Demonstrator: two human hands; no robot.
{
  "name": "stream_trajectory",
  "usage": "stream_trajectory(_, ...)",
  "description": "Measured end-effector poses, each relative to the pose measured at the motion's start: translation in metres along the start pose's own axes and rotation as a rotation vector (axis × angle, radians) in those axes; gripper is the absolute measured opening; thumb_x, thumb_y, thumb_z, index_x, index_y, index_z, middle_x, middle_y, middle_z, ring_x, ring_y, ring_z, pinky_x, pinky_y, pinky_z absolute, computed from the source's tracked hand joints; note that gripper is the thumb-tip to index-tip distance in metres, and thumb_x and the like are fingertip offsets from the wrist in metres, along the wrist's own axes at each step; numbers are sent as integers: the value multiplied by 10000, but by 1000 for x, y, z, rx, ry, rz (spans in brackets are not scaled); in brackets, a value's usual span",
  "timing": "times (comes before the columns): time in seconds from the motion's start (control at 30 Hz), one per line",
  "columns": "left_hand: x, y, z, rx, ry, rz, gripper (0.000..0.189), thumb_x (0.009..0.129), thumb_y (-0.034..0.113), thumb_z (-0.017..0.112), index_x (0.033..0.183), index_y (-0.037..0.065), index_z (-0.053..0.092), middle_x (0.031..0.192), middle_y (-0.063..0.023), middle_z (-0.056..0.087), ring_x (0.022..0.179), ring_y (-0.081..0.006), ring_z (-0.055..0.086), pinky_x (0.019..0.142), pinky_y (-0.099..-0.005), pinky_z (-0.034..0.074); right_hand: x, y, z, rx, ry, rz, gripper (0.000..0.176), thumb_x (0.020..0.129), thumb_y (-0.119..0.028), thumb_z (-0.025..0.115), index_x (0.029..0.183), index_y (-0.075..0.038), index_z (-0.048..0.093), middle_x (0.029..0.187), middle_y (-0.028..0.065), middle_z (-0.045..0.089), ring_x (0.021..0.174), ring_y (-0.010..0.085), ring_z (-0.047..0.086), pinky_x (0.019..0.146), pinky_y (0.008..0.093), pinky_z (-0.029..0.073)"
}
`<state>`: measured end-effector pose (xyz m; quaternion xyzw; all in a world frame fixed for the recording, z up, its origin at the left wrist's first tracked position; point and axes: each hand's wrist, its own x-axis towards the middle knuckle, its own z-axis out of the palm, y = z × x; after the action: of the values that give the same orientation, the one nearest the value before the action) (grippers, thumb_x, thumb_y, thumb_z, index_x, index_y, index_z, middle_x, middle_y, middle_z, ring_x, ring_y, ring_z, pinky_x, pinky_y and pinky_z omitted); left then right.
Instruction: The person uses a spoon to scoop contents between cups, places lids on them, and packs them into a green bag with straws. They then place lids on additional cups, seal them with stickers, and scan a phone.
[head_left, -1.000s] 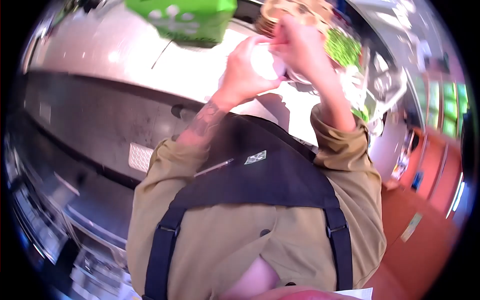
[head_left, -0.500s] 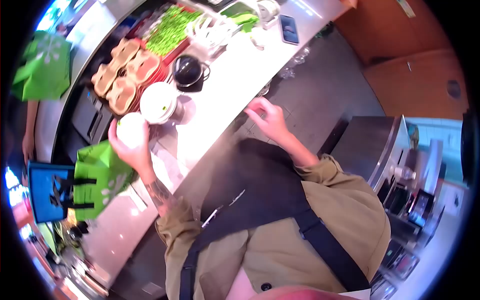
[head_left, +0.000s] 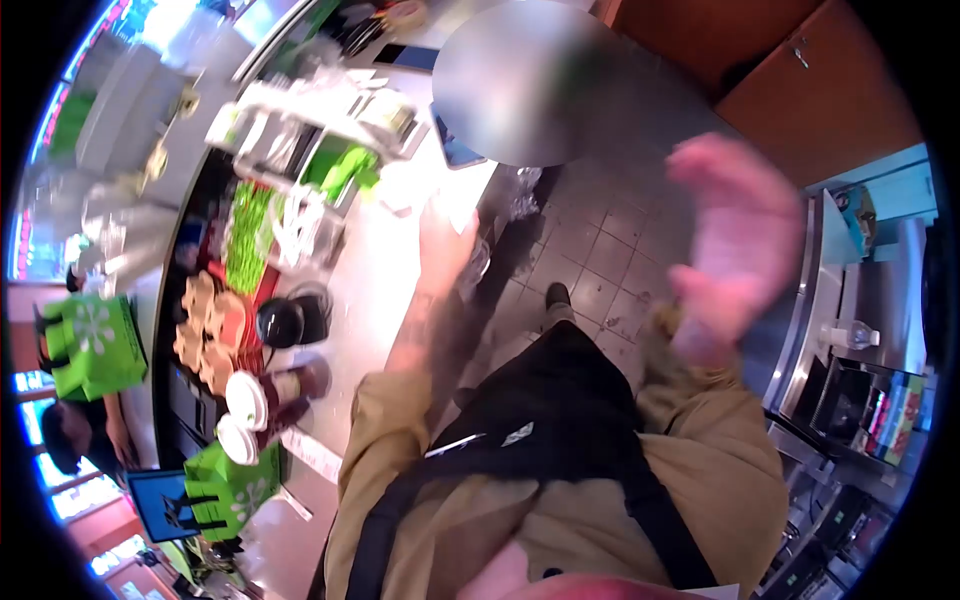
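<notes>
My left hand (head_left: 447,245) is over the bright counter (head_left: 375,255) near its edge, beside a small white item. Glare washes out its fingertips, and whether they hold that item cannot be made out. Raised over the floor at the right, my right hand (head_left: 735,235) is blurred, its fingers curved and apart with nothing in them. Two cups with white lids, one (head_left: 247,400) and another (head_left: 238,440), stand close together at the lower left of the counter. A black round object (head_left: 280,322) is above them.
Cardboard cup carriers (head_left: 215,335), a red tray with green packets (head_left: 247,235), white racks (head_left: 290,115) and a phone (head_left: 458,145) line the counter. Green bags (head_left: 95,345) and a person (head_left: 75,435) are at the left. A blurred round patch (head_left: 530,80) hides the top middle.
My view has turned. My left hand has left the lidded cup and moved along the counter toward the phone. My right hand has risen away from the counter edge, its fingers spread wider.
</notes>
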<state>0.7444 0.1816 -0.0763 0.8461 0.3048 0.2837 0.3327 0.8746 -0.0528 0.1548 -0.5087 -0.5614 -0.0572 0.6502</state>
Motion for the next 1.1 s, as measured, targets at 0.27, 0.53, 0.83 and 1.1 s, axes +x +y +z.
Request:
stream_trajectory(0.27,158,22,119,640,-43,-629,829,647,341,760,1293,-23,388,1096,-220,571,1001,-339,589,849,-467,490,165,40,-185,-125,-161,-606,434,761,-166,734,1095,24,534,1066,145,590,967,225,580,839,350,476)
stream_trajectory(0.53,227,-3,156,153,123,-290,778,482,286,869,1092,-52,524,986,-175,608,897,-309,609,802,-397,501,237,155,-270,-184,-133,-644,346,776,-185,731,1015,7,572,967,117,609,879,203,590,765,335,475)
stream_trajectory(0.83,481,-48,230,281,173,-514,756,571,353,843,1055,-141,539,1026,-270,599,945,-345,608,822,-437,505,297,298,-319,-343,94,-541,260,793,-206,727,926,-13,614,856,85,630,781,178,600,682,318,474)
stream_trajectory(1.1,512,-85,241,1008,234,-797,985,669,652,677,1164,-155,406,1143,-320,509,1086,-450,510,891,-494,460,266,480,-361,-441,580,-32,211,808,-225,724,846,-30,652,758,58,649,693,155,610,608,303,474)
